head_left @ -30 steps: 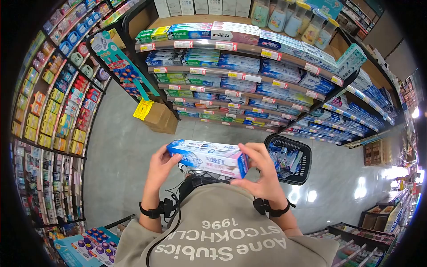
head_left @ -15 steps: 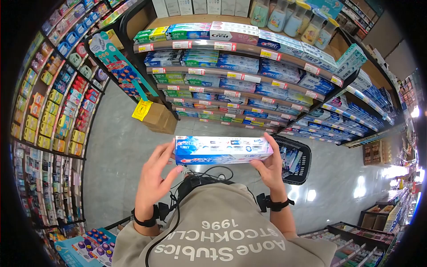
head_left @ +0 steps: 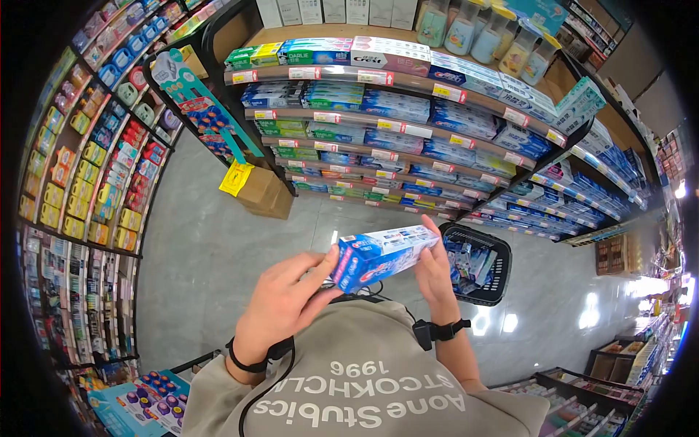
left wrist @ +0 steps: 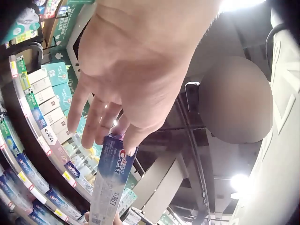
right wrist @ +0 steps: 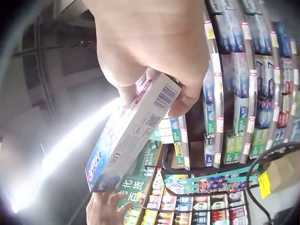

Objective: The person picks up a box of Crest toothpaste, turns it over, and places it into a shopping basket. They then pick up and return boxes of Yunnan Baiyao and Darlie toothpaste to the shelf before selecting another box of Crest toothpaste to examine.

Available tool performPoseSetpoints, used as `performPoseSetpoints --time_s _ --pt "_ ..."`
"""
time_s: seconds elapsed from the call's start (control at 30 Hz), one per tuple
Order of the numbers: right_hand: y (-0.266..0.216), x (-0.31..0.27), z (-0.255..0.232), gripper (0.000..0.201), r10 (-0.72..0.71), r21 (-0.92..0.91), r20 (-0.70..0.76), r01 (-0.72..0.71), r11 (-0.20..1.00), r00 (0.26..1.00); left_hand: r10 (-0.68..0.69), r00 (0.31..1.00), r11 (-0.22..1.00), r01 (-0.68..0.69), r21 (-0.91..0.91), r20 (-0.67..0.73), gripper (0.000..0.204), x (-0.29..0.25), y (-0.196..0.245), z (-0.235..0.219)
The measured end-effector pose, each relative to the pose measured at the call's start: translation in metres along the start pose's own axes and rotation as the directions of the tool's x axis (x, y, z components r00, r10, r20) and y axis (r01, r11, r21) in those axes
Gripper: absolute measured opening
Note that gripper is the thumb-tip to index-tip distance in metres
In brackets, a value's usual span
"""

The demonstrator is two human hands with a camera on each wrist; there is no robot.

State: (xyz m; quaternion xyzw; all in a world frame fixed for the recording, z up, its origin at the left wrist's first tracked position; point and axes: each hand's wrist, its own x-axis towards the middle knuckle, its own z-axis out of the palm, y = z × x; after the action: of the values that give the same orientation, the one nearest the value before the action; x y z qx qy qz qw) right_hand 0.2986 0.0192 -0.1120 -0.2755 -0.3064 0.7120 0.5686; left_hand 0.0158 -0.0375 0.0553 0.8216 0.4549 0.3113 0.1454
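The box (head_left: 386,258) hangs tilted in mid-air between both hands' fingers. The left hand (head_left: 280,302) pinches one end at thumb and forefinger, its other fingers off the box in the left wrist view; the right hand (head_left: 435,280) grips the opposite end.

Risks, as judged: the left pinch sits on a corner, so turning the box could slip it from those fingers and leave the weight on the right. Squeezing harder could crease the card or spring an end flap. A drop would probably meet the floor (head_left: 349,218) or strike the basket (head_left: 502,273).

Surroundings: the basket, holding packs (head_left: 470,266), stands below and outward of the right fingers. Ahead of both, the shelves (head_left: 335,75) limit forward reach. A carton (head_left: 266,197) on the floor, ahead of the left fingers, obstructs that side.
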Motion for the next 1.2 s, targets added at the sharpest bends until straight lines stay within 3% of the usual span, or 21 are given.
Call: performPoseSetpoints --time_s 0.2,0.37,0.67,0.93,1.03,1.13,1.2 --pt "0.024 0.002 0.003 0.083 0.236 0.196 0.156 -0.264 0.944 0.959 0.152 0.984 0.986 -0.158 -0.06 -0.092 0.062 0.001 0.005 0.018" --pt "0.027 0.002 0.012 0.082 0.338 0.136 0.25 -0.379 0.916 0.907 0.191 0.967 0.974 -0.208 -0.088 -0.168 0.056 0.004 0.01 0.019" --pt "0.028 0.003 0.012 0.087 0.345 0.197 0.243 -0.395 0.897 0.907 0.203 0.962 0.977 -0.21 -0.019 -0.183 0.055 0.006 0.014 0.024" --pt "0.025 0.004 0.007 0.08 0.336 0.146 0.261 -0.381 0.913 0.905 0.211 0.966 0.977 -0.211 0.015 -0.148 0.057 0.007 0.014 0.024" --pt "0.023 0.005 0.001 0.077 0.309 0.112 0.198 -0.335 0.936 0.93 0.137 0.98 0.99 -0.141 -0.015 -0.145 0.061 0.008 0.015 0.021" --pt "0.01 0.007 -0.003 0.072 0.239 0.103 0.141 -0.254 0.962 0.961 -0.03 0.997 0.99 0.02 -0.143 -0.069 0.064 0.008 0.011 0.017" --pt "0.0 0.013 -0.011 0.074 0.188 0.14 0.117 -0.203 0.969 0.975 -0.091 0.995 0.94 0.074 -0.332 -0.036 0.062 0.005 0.004 0.019"
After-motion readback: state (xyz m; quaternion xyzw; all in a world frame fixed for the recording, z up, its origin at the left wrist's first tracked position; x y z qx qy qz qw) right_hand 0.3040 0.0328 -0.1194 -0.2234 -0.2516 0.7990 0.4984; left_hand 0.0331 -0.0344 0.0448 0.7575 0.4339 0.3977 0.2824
